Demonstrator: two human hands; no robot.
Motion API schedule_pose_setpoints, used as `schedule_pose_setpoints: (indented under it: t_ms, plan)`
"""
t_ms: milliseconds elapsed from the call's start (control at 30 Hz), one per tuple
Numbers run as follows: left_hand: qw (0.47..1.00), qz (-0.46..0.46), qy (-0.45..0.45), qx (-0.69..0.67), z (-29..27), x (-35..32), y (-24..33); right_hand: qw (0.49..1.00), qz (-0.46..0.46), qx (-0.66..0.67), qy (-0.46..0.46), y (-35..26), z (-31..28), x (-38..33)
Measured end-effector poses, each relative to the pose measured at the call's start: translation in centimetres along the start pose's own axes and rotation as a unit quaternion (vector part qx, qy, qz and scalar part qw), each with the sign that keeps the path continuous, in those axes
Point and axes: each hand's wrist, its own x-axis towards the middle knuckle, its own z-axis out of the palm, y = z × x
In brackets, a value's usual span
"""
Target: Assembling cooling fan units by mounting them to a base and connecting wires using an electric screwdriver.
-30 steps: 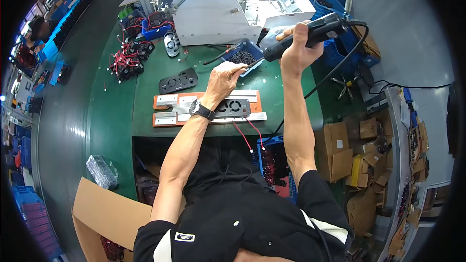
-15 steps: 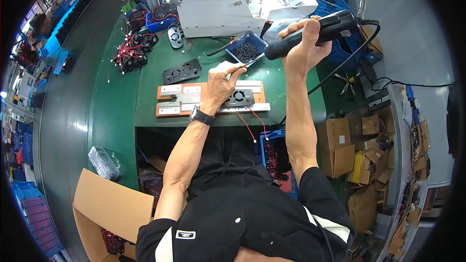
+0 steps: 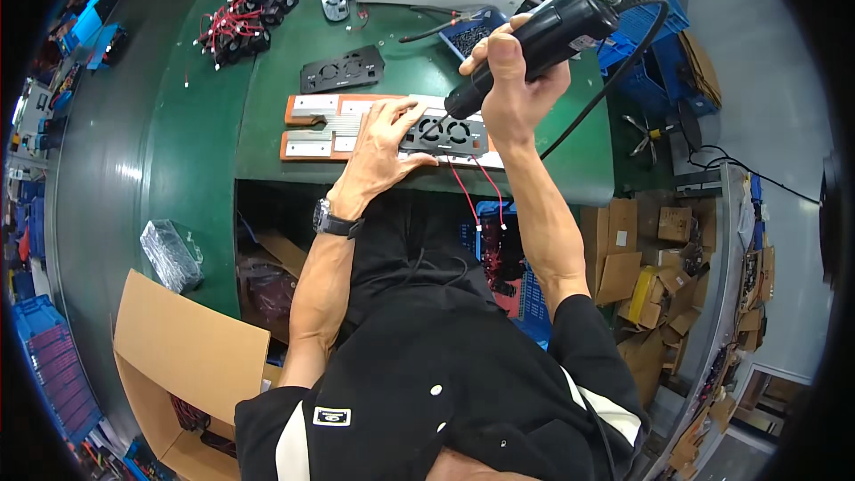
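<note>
The right hand (image 3: pixel 524 96) is clamped on a corded electric screwdriver (image 3: pixel 554 34); the left hand (image 3: pixel 378 147), spread, rests at nine o'clock on the fan panel (image 3: pixel 444 140).

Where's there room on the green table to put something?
Bare tabletop lies between the loose black fan panel and blue screw bin, also between the red-wired fans and metal fixture. Crowded: around the left hand and electric screwdriver.

Bright light, washed-out glare at top, shadow beneath the green bench (image 3: pixel 588 151), bent edges, black corners
</note>
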Motion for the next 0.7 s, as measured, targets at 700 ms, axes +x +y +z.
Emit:
schedule_pose_setpoints:
  t_ms: [700]
  plan:
    - [1.0, -0.003, 0.017, -0.013, 1.2, -0.4, -1.4, 0.996, -0.009, -0.065, -0.066, 1.3, 0.8, -0.1]
